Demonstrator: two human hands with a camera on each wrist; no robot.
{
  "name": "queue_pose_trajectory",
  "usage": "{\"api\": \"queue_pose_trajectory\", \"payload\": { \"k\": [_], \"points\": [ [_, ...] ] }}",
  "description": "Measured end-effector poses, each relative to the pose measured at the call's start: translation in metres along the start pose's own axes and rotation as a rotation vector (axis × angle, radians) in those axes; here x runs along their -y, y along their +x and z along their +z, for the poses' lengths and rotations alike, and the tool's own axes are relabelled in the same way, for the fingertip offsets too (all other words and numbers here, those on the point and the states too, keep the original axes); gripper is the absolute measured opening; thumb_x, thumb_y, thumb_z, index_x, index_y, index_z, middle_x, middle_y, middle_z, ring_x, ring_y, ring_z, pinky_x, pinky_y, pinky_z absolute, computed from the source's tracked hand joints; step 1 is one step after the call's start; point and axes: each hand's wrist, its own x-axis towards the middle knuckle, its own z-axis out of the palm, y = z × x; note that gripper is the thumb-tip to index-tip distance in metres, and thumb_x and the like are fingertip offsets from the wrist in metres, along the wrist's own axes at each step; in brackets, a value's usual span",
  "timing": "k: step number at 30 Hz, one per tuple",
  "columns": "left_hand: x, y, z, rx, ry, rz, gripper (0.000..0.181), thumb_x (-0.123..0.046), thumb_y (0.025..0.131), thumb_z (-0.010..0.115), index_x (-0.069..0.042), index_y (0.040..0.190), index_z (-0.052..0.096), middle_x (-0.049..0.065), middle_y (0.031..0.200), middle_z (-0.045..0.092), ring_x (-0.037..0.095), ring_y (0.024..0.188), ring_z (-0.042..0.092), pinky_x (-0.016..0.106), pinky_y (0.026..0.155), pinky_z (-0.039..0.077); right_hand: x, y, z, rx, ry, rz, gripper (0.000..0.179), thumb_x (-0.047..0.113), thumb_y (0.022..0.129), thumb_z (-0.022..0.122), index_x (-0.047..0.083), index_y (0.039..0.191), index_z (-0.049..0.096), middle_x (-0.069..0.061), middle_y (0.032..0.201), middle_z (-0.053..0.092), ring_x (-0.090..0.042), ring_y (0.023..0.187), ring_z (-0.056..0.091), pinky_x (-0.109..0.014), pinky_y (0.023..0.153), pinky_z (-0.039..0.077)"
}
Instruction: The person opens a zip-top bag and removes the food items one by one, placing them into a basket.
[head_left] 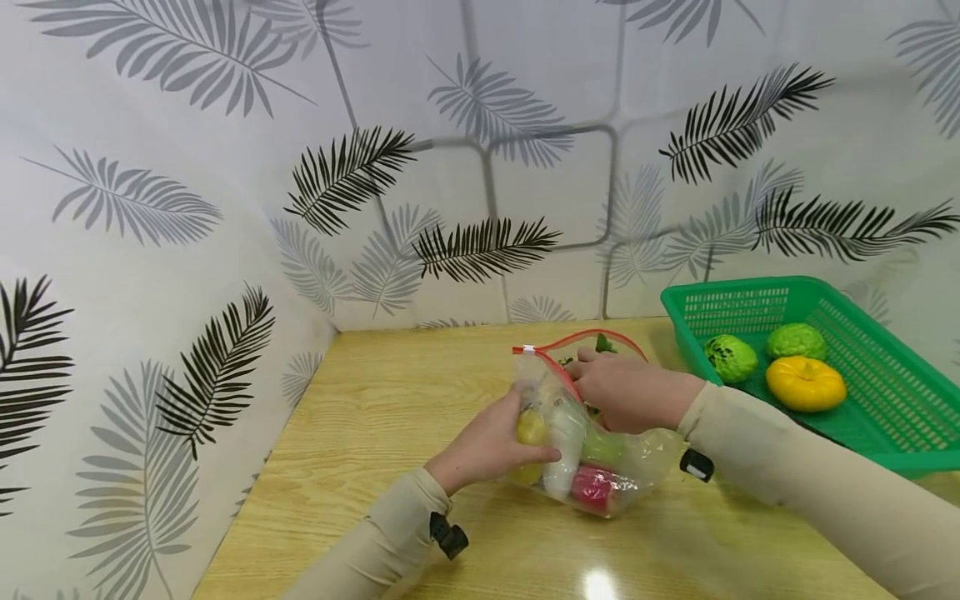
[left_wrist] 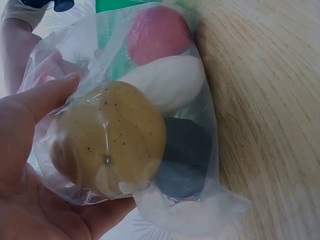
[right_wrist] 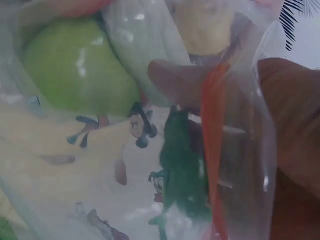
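A clear zip bag point(head_left: 558, 458) with a red zip edge and cartoon prints stands on the table. In it are a yellow-brown speckled fruit point(left_wrist: 110, 140), a white longish piece point(left_wrist: 167, 82), a pink-red piece point(head_left: 594, 487), a light green round fruit point(right_wrist: 75, 67) and a dark piece point(left_wrist: 185, 157). My left hand point(head_left: 491, 442) grips the bag's left side, thumb and fingers curled round the speckled fruit through the plastic. My right hand point(head_left: 626, 387) is at the bag's mouth, a digit behind the plastic above a dark green shape point(right_wrist: 182, 160); I cannot tell whether it holds this.
A green plastic basket point(head_left: 892, 333) stands at the right, with two green round fruits or vegetables and a yellow squash point(head_left: 806, 383) in it. The wooden table point(head_left: 390, 383) meets a leaf-patterned curtain point(head_left: 517, 192) at its back and left.
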Motion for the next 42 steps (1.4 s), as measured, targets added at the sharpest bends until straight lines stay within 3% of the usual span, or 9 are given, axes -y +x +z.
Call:
{"api": "queue_pose_trajectory", "payload": {
  "k": [3,11,19,26,30,36,42],
  "points": [
    [0.0,0.001,0.001,-0.001,0.013,0.009,0.107,-0.054,0.08,0.081,-0.014,0.16,0.021,0.006,0.14,0.056,0.013,0.114,0.06,0.033,0.094,0.051,0.001,0.001,0.005,0.001,-0.031,0.023,0.019,0.013,0.082,0.08,0.01,0.101,0.077,-0.008,0.118,0.068,-0.024,0.1,0.052,-0.041,0.086,0.051],
    [0.001,0.001,0.002,0.007,0.019,0.02,0.105,-0.051,0.082,0.081,-0.014,0.16,0.022,0.006,0.132,0.059,0.01,0.095,0.06,0.028,0.078,0.051,0.001,-0.002,0.01,-0.086,-0.096,-0.009,0.023,0.023,0.078,0.084,0.014,0.098,0.078,-0.003,0.116,0.067,-0.025,0.106,0.05,-0.043,0.087,0.047],
    [-0.001,0.002,0.003,0.003,0.011,0.014,0.109,-0.054,0.079,0.081,-0.012,0.159,0.022,0.004,0.129,0.06,0.01,0.102,0.06,0.029,0.085,0.052,-0.003,-0.023,-0.007,-0.144,-0.123,0.021,0.025,0.026,0.082,0.083,0.014,0.101,0.072,0.001,0.089,0.07,-0.022,0.091,0.06,-0.044,0.083,0.048],
    [0.0,0.002,0.002,0.009,-0.007,0.008,0.098,-0.052,0.08,0.082,-0.012,0.152,0.031,-0.002,0.109,0.06,0.009,0.088,0.06,0.027,0.074,0.051,-0.017,-0.052,-0.03,-0.267,-0.096,0.085,0.035,0.033,0.076,0.089,0.015,0.1,0.07,0.003,0.088,0.068,-0.018,0.084,0.059,-0.037,0.074,0.045],
    [-0.001,0.001,0.001,0.014,-0.002,0.007,0.095,-0.05,0.08,0.083,-0.012,0.151,0.032,-0.002,0.107,0.059,0.009,0.088,0.06,0.027,0.073,0.052,-0.029,-0.071,-0.045,-0.289,-0.09,0.155,0.038,0.033,0.078,0.088,0.013,0.105,0.071,0.003,0.087,0.067,-0.018,0.082,0.057,-0.04,0.075,0.047],
    [-0.002,0.0,0.001,0.015,0.012,-0.002,0.103,-0.054,0.08,0.081,-0.009,0.156,0.027,0.0,0.113,0.06,0.009,0.094,0.061,0.027,0.08,0.053,-0.053,-0.112,-0.06,-0.314,-0.091,0.276,0.044,0.035,0.078,0.087,0.011,0.111,0.072,-0.002,0.098,0.071,-0.019,0.082,0.059,-0.044,0.072,0.05],
    [-0.001,-0.001,0.001,0.008,0.023,-0.009,0.112,-0.058,0.079,0.08,-0.004,0.158,0.023,0.006,0.124,0.061,0.014,0.105,0.062,0.032,0.09,0.053,-0.079,-0.153,-0.056,-0.299,-0.047,0.438,0.043,0.035,0.081,0.084,0.005,0.109,0.072,-0.003,0.085,0.067,-0.015,0.066,0.05,-0.035,0.056,0.043]
  ]
}}
